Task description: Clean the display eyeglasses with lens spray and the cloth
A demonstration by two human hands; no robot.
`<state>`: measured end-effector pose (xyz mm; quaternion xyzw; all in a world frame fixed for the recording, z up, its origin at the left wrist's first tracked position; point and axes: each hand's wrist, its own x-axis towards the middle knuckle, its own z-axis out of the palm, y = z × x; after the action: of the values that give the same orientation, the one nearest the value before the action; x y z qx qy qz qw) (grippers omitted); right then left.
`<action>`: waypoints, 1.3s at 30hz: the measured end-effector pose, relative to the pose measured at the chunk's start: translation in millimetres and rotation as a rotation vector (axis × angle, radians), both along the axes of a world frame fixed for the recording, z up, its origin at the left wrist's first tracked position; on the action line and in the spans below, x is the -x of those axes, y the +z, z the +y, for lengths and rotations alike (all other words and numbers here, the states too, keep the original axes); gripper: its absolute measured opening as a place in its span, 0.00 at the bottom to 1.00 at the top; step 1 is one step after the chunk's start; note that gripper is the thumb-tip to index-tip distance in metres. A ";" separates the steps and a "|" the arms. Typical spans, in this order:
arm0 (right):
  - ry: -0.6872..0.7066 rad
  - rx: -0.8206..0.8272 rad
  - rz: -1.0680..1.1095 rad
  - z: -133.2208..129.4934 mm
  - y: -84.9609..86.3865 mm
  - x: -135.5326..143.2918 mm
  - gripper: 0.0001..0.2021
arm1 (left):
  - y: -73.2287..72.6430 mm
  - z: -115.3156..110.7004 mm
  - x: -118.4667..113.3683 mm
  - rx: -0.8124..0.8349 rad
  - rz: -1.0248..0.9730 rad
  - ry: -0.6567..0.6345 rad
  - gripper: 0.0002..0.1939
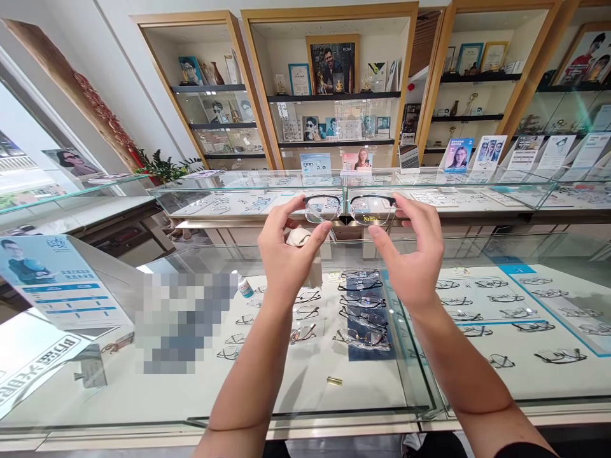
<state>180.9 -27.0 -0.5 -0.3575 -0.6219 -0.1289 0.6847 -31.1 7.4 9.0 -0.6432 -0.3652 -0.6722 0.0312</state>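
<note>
A pair of eyeglasses [372, 210] with dark upper rims and clear lenses is held up above the glass counter, facing the camera. Yellow lettering shows on one lens. My left hand [292, 248] grips the frame at its left end, thumb below the lens, and a light cloth [314, 272] is tucked in its palm and hangs down. At the right end, my right hand [416, 248] pinches the frame, its thumb near the lower rim.
Below lies a glass display counter [296, 394] with rows of eyeglasses inside. A small white bottle [243, 285] stands left of my left forearm. At the left is a printed sign [52, 280]. More showcases and wooden shelves [334, 97] stand behind.
</note>
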 end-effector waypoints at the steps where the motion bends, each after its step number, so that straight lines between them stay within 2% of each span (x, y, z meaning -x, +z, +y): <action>1: -0.002 -0.001 -0.003 0.0 -0.1 -0.2 0.26 | 0.0 0.0 0.0 0.002 -0.001 0.000 0.30; 17: -0.050 0.003 -0.019 -3.1 3.2 1.6 0.23 | 1.3 -0.8 -0.7 0.015 -0.025 -0.014 0.31; 26: -0.007 0.033 0.004 -5.0 3.5 2.4 0.24 | -0.7 1.3 -0.7 0.002 -0.014 -0.013 0.32; 34: 0.084 0.094 0.010 2.7 -2.0 -0.1 0.25 | 1.5 -7.8 -7.6 -0.135 -0.003 0.103 0.32; 39: 0.080 0.114 -0.004 6.2 -4.0 -2.1 0.26 | 0.9 -9.0 -8.8 -0.149 0.020 0.138 0.33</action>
<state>183.1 -20.7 -4.4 -0.3706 -0.6435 -0.0665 0.6664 -22.3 -1.6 9.9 -0.6191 -0.3573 -0.6874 0.1288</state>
